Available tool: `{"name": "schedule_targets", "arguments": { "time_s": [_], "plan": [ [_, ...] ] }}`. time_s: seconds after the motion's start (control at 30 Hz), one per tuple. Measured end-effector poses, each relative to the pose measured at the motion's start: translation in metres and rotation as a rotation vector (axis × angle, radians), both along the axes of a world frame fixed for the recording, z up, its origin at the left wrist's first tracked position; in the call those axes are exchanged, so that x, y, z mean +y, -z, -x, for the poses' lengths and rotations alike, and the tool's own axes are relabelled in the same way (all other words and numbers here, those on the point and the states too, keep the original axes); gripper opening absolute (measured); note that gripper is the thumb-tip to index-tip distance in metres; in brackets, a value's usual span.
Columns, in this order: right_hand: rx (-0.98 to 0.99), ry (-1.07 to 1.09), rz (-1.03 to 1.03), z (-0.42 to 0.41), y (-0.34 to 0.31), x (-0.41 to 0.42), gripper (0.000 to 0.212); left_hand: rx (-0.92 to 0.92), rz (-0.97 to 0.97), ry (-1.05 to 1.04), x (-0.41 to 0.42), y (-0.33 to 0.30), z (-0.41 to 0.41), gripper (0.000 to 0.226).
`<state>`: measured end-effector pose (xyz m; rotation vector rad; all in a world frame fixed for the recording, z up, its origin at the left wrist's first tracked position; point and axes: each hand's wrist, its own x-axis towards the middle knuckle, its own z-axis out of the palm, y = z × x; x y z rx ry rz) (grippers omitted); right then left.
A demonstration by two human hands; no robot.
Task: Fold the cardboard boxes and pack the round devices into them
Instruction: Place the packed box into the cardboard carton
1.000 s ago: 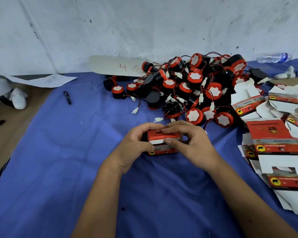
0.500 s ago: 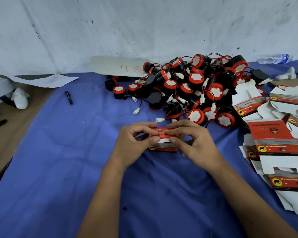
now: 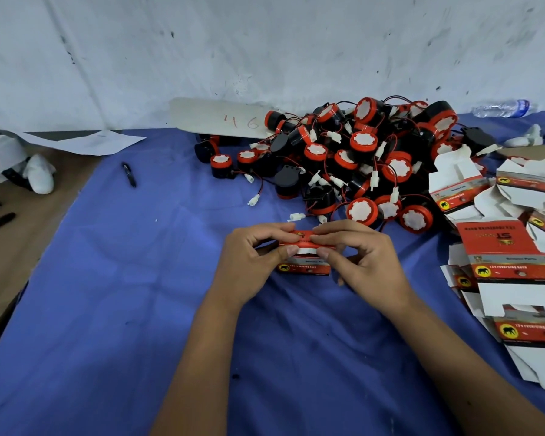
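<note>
Two bare hands meet over a small red cardboard box (image 3: pixel 306 268) that sits on a blue cloth (image 3: pixel 139 309), a little forward of the middle of the view. Left hand (image 3: pixel 252 258) pinches the box's top flap at its left end, thumb in front and curled fingers on top. Right hand (image 3: pixel 364 254) pinches the same flap at its right end in the same way, so the fingertips of both hands nearly meet on the red lid. A strip of white card shows under the flap, which is not fully down.

Just behind the hands lies a big heap of round devices (image 3: pixel 359 162), black with red rims and white faces, trailing red and black wires with white plugs. To the right, unfolded flat boxes (image 3: pixel 513 265) in red and white are piled loosely. Farther left on the cloth lies a black pen (image 3: pixel 129 174). A white board marked 46 (image 3: pixel 221 119) leans at the base of a scuffed white wall (image 3: pixel 265 42), and a clear plastic bottle (image 3: pixel 502 107) lies at the far right.
</note>
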<state>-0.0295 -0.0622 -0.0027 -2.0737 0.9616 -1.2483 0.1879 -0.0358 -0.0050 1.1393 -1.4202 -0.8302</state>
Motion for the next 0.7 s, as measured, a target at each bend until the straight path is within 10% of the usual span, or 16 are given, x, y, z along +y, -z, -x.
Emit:
{"name": "schedule_targets", "arguments": {
  "time_s": [0.7],
  "plan": [
    [0.066,0.003,0.028,0.009,-0.008,0.001,0.009,-0.272,0.176,-0.105,0.003,0.002,0.01,0.015]
  ]
}}
